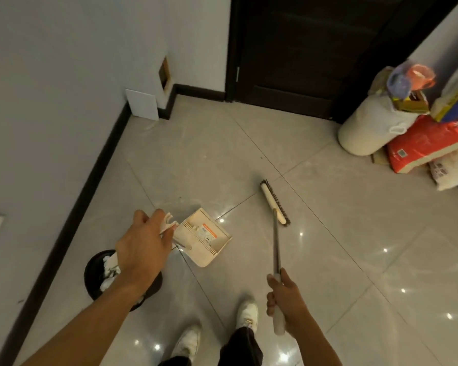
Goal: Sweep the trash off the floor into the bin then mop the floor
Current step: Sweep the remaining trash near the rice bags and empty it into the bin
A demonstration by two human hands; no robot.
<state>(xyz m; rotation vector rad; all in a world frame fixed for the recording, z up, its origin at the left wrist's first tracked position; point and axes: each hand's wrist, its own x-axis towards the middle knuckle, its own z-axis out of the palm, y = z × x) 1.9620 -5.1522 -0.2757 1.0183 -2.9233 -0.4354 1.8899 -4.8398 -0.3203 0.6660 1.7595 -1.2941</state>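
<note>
My left hand grips the handle of a cream dustpan, held above the floor just right of a round black bin that has white crumpled trash in it. My forearm hides part of the bin. My right hand grips the white end of a broom handle. The metal handle runs forward to a cream broom head with dark bristles, low over the pale tiled floor.
A white wall with black skirting runs along the left. A dark door stands ahead. A white sack, a red bag and stacked packages fill the right corner. My white shoes are below.
</note>
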